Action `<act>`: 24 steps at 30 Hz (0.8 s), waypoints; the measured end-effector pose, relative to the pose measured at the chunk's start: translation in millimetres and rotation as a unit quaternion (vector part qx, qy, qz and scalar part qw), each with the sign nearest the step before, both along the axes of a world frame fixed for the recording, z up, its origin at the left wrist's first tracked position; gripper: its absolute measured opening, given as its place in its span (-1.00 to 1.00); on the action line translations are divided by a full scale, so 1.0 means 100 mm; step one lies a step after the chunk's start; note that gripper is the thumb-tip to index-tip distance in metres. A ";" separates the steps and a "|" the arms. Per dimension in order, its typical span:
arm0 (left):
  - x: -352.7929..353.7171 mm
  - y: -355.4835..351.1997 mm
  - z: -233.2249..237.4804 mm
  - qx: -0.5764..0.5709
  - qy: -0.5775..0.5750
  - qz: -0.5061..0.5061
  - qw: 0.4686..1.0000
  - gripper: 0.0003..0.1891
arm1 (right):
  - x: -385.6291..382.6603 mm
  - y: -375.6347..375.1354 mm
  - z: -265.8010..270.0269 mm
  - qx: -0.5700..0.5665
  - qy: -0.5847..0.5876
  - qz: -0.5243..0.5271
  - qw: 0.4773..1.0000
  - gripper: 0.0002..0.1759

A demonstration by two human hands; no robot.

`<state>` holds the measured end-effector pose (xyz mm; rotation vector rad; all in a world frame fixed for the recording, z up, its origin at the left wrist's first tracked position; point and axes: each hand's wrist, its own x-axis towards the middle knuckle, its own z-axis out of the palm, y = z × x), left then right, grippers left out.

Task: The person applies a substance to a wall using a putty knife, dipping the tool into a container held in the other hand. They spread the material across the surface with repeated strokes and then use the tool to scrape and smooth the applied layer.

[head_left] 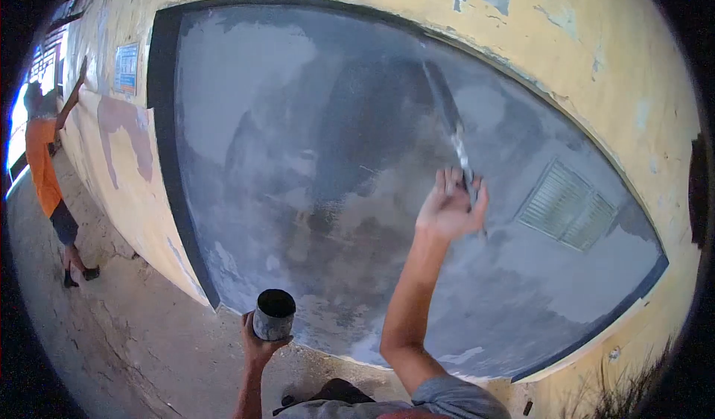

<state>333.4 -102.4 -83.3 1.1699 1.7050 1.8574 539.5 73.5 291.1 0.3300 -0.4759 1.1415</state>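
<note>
My right hand (453, 204) is raised in front of a grey wall panel (283, 136), its fingers closed round the handle of a long paint tool (445, 102). The tool slants up and to the left, its far end near the panel's upper edge. It is too blurred to tell whether it touches the surface. Low on the left, my left hand (257, 344) holds a round grey can (274, 316) upright from below, its open top dark inside. Patches of lighter and darker grey cover the panel.
A person in an orange top (45, 167) stands at the far left with an arm against the yellow wall (112, 188). A louvred vent (566, 207) sits in the panel's right part. A small sign (126, 69) hangs upper left. Dry brush (625, 389) is at the lower right.
</note>
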 end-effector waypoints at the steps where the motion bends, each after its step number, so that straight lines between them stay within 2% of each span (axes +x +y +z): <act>1: 0.01 0.00 -0.08 0.009 -0.012 0.009 1.000 -0.08 | 0.06 0.02 -0.18 0.013 -0.035 -0.012 0.999 -0.78; 3: 0.05 0.00 -0.01 -0.006 -0.008 0.028 1.000 -0.07 | 0.04 0.01 -0.23 0.021 -0.073 -0.018 0.997 -0.79; 6: 0.10 0.05 0.17 -0.033 -0.007 0.033 0.999 -0.06 | -0.09 0.09 -0.12 -0.038 -0.082 0.015 0.996 -0.80; 8: 0.12 0.06 0.37 -0.018 0.040 0.059 0.997 -0.06 | -0.18 0.20 -0.02 0.039 -0.128 0.038 0.990 -0.80; 9: 0.12 0.09 0.42 0.008 0.027 0.047 0.998 -0.08 | -0.23 0.28 0.01 0.077 -0.147 0.053 0.985 -0.78; 13: 0.08 0.17 0.58 0.032 -0.015 0.064 0.997 -0.11 | -0.65 0.54 0.43 0.095 -0.179 0.101 0.974 -0.77; 15: 0.03 0.19 0.58 0.034 -0.035 0.067 0.997 -0.12 | -0.89 0.73 0.64 0.147 -0.182 0.083 0.969 -0.77; 18: -0.11 0.23 0.63 0.026 -0.069 0.048 0.996 -0.12 | -0.95 0.86 0.60 0.173 -0.156 0.030 0.972 -0.78; 20: -0.36 0.30 0.45 0.035 -0.064 0.042 0.996 -0.13 | -0.93 0.83 0.31 0.158 -0.119 0.027 0.980 -0.78; 22: -0.64 0.35 0.38 0.043 -0.058 0.025 0.997 -0.14 | -0.92 0.83 0.08 0.159 -0.105 -0.047 0.981 -0.77; 24: -0.91 0.36 0.38 0.025 -0.020 0.007 0.999 -0.15 | -1.02 0.74 0.20 0.137 -0.114 -0.073 0.981 -0.77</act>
